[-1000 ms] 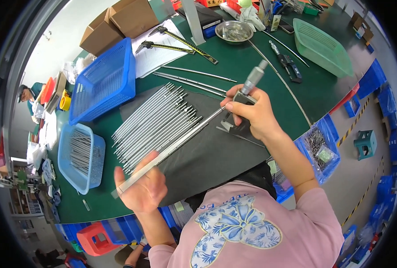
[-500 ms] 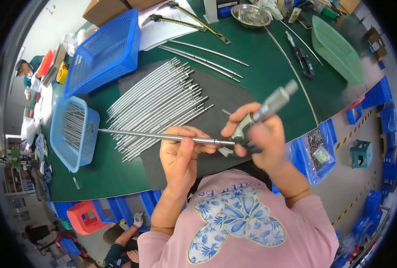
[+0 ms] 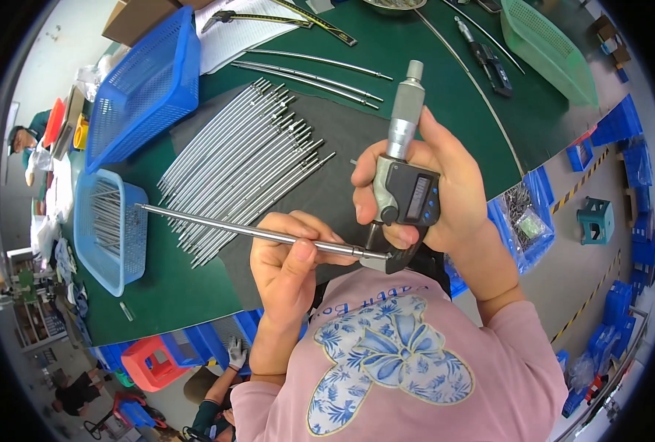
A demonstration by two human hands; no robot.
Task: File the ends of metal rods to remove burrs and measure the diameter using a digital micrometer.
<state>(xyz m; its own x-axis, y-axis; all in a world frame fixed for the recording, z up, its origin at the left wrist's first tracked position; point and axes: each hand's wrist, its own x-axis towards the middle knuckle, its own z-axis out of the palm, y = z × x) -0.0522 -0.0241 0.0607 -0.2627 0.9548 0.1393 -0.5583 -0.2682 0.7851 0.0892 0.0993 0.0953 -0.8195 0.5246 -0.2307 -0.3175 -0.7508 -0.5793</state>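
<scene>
Between thumb and fingers, my left hand (image 3: 287, 261) pinches a long steel rod (image 3: 231, 229) that points out to the left. My right hand (image 3: 445, 180) is closed round a digital micrometer (image 3: 410, 188), its grey thimble upward and its small display facing me. The rod's right end lies at the micrometer's jaws, beside the spindle; whether both faces touch it I cannot tell. Many similar rods (image 3: 239, 166) lie in slanting rows on a dark cloth (image 3: 243, 276) beyond my left hand. A few more rods (image 3: 312, 70) lie on the green table behind them.
At left stand a light blue basket (image 3: 137, 247) of thin rods and a darker blue basket (image 3: 143, 103). Calipers (image 3: 261, 18) rest on paper at the back. Another micrometer (image 3: 489, 66) lies near a green basket (image 3: 544, 44). A person's gloved hand (image 3: 236, 353) shows below the table edge.
The micrometer has swung from a tilted, blurred position to upright, its display now showing. Its jaws have come to the rod's end. The whole view has shifted slightly.
</scene>
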